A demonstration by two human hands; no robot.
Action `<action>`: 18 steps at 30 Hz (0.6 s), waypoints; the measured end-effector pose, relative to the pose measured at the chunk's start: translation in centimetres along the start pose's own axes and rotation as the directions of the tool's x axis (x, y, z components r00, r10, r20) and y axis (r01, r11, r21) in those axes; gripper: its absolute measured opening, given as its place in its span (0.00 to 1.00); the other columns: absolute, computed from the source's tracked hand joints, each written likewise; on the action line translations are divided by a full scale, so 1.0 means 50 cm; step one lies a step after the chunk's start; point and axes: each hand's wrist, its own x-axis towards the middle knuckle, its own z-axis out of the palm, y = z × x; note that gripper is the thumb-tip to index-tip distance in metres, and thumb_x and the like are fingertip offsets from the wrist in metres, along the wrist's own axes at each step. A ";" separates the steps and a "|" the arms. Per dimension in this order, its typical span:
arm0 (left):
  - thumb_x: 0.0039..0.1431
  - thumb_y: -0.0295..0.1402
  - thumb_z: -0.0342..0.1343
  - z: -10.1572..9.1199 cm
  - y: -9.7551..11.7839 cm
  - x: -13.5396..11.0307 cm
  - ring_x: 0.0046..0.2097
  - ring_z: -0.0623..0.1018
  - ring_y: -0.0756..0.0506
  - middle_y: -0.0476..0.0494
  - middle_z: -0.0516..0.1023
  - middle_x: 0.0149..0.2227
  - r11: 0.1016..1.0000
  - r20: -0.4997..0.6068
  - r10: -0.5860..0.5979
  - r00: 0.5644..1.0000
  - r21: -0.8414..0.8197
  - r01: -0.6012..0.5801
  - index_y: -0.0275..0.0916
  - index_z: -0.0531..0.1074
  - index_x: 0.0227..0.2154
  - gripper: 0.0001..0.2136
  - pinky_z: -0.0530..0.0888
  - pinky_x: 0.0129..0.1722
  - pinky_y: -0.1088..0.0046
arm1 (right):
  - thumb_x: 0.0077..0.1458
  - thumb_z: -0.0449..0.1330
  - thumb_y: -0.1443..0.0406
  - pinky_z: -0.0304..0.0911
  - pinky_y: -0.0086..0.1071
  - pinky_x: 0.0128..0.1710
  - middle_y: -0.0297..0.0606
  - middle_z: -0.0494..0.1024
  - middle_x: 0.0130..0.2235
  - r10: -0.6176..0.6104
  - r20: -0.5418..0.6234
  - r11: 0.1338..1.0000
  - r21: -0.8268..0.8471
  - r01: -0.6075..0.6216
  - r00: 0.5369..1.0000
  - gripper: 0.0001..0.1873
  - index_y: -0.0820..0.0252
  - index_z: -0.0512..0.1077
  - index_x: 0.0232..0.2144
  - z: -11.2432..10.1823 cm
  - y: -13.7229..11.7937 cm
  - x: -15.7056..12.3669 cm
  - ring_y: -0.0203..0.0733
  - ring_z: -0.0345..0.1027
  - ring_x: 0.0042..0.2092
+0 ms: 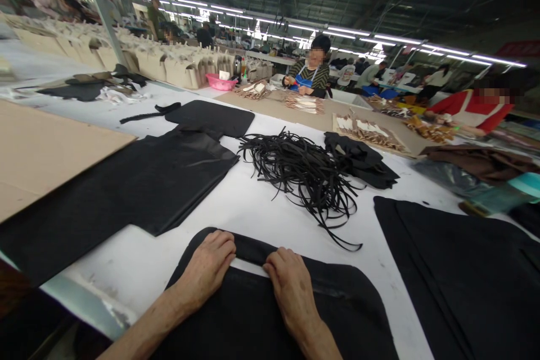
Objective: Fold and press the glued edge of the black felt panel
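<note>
A black sheet panel (337, 287) with rounded corners lies at the table's front, right before me. My left hand (212, 256) grips its far part, fingers bent over the black band along the edge. To the right, my right hand (291, 278) pinches the same band, thumb and fingers drawn together. Between both hands a narrow pale strip (250, 268) shows under the band; I cannot tell whether it is tape or the table. Beyond the panel sits a tangled heap of thin black strips (301, 171). The panel's near part runs out of view.
Stacked black sheets (126, 185) lie left, beside a tan board (50, 146). More black panels (468, 275) cover the right side, near a teal-lidded container (506, 191). Black scraps (358, 160) lie behind the heap. Two people work across the table near a pink basin (221, 82).
</note>
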 end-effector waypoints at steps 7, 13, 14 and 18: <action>0.63 0.28 0.40 -0.003 0.005 0.000 0.41 0.68 0.44 0.45 0.68 0.38 1.000 -0.011 -0.003 1.000 -0.004 0.003 0.39 0.64 0.31 0.09 0.67 0.43 0.64 | 0.57 0.54 0.73 0.51 0.36 0.35 0.33 0.67 0.30 -0.019 -0.040 0.999 -0.038 0.018 0.999 0.09 0.56 0.64 0.27 0.010 0.003 -0.003 0.43 0.60 0.34; 0.62 0.28 0.41 -0.004 0.007 -0.002 0.41 0.68 0.44 0.44 0.69 0.38 1.000 -0.015 0.010 1.000 0.023 -0.010 0.39 0.65 0.31 0.09 0.68 0.42 0.64 | 0.58 0.52 0.73 0.51 0.35 0.35 0.33 0.67 0.29 -0.031 -0.076 0.998 -0.058 0.026 0.997 0.10 0.56 0.64 0.26 0.011 0.002 -0.005 0.43 0.60 0.33; 0.62 0.27 0.41 -0.004 0.006 -0.002 0.41 0.68 0.44 0.44 0.69 0.38 0.999 -0.017 0.014 1.000 0.032 -0.014 0.39 0.65 0.31 0.08 0.68 0.42 0.64 | 0.58 0.51 0.73 0.51 0.36 0.35 0.34 0.67 0.29 -0.031 -0.075 0.998 -0.055 0.027 0.997 0.10 0.56 0.64 0.26 0.011 0.002 -0.005 0.43 0.60 0.33; 0.62 0.26 0.41 0.001 0.004 0.000 0.42 0.68 0.44 0.44 0.69 0.38 0.996 -0.040 0.043 0.998 0.086 -0.040 0.39 0.65 0.32 0.08 0.68 0.43 0.63 | 0.59 0.48 0.72 0.51 0.36 0.35 0.34 0.66 0.29 -0.036 -0.082 0.999 -0.035 0.033 0.996 0.11 0.56 0.63 0.27 0.011 0.002 -0.005 0.42 0.60 0.33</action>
